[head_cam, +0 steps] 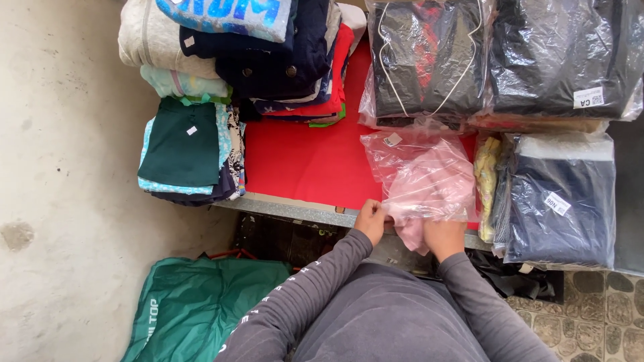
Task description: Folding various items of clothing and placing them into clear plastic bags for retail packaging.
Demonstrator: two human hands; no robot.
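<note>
Surface: a table with a red top and a grey metal front edge, seen from above; its middle is bare red.
Room: pale concrete floor on the left, patterned tiles at the lower right.
Left hand: at the table's front edge, fingers pinched on the mouth of a clear bag.
Right hand: just beside the left, fingers closed on a pink garment from below.
Pink garment: folded, mostly inside the clear bag, its lower end hanging over the table edge between the two hands.
Clear bag: lies on the red top, crumpled, a small tag at its far end.
Left of it: stacks of folded clothes, a dark green piece on top of the nearest one, navy and red ones behind.
Right of it: a bagged navy garment, touching the clear bag's side, with a yellow piece between.
Behind it: two bagged dark garments, their edge overlapping the clear bag's far end.
Below: a green sack on the floor beside the person's left sleeve.
</note>
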